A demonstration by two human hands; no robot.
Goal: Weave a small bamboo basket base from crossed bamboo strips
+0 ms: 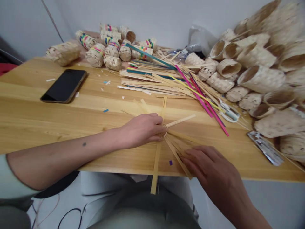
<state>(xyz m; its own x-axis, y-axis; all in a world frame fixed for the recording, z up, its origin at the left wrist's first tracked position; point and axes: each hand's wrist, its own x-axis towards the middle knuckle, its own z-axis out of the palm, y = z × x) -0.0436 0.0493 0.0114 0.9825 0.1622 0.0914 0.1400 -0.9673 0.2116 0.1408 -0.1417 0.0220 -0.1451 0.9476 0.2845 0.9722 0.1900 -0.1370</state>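
Note:
Several pale bamboo strips (pixel 156 159) radiate from one crossing point near the table's front edge. My left hand (pixel 145 128) is closed over that crossing, its fingers pressed on the strips and hiding part of the centre. One long strip points toward me and hangs past the edge; others fan to the right and away. My right hand (pixel 209 162) has its fingers together around the ends of the right-hand strips, with the fingertips partly hidden.
Loose strips (pixel 152 76), some coloured, lie across the back of the wooden table (pixel 107 162). Woven tubes (pixel 260 78) pile up at the right; smaller ones (pixel 95 55) stand back left, behind a black phone (pixel 64 86). A silvery packet (pixel 264 148) lies at right.

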